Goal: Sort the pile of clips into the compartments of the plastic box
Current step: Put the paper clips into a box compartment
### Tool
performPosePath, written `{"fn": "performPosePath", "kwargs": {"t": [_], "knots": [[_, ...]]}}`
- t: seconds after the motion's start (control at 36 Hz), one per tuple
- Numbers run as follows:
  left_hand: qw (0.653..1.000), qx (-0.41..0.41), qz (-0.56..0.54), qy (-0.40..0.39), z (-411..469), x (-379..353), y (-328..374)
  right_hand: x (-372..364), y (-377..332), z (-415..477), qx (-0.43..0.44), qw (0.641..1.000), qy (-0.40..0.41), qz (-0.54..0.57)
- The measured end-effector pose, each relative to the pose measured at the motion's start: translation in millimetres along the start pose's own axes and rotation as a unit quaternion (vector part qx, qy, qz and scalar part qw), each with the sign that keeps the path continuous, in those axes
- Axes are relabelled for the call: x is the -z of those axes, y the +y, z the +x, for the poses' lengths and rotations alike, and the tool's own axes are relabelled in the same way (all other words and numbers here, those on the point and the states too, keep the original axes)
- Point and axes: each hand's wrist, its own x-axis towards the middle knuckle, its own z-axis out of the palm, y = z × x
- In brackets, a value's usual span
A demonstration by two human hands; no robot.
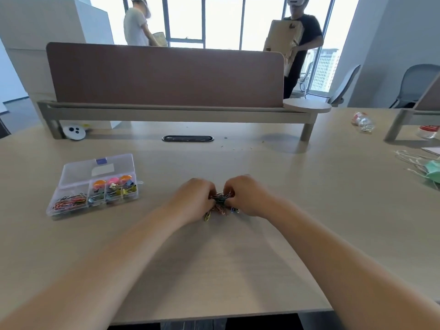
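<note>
A small pile of coloured paper clips (220, 202) lies on the desk in front of me. My left hand (192, 198) and my right hand (247, 195) curl around it from both sides, fingers pinched into the clips. Much of the pile is hidden under the fingers. The clear plastic box (71, 213) stands open to the left, its lid (78, 171) folded back. Its left compartment holds paper clips (70, 201). The smaller compartments hold coloured binder clips (122, 189) and round orange and pink pieces (112, 181).
A brown divider screen (166, 75) on a raised shelf crosses the back of the desk, above a cable slot (187, 138). Crushed plastic bottles (363, 121), string and a green mask (433, 171) lie at the right. Two people stand behind the divider holding cardboard.
</note>
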Motion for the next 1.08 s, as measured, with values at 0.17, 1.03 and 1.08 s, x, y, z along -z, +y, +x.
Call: {"fn": "performPosePath", "kwargs": {"t": [0.17, 1.03, 1.08], "knots": [[1.000, 0.003, -0.004, 0.018, -2.2, 3.0, 3.9, 5.4, 0.3, -5.9, 0.001, 1.000, 0.020, 0.011], [0.991, 0.031, -0.107, 0.074, -27.6, 41.6, -17.9, 29.0, -32.8, -11.5, -0.010, 0.991, 0.056, 0.121], [0.990, 0.032, -0.107, 0.082, -33.5, 48.0, -25.1, 29.8, -43.4, -8.1, -0.002, 0.991, 0.058, 0.123]]}}
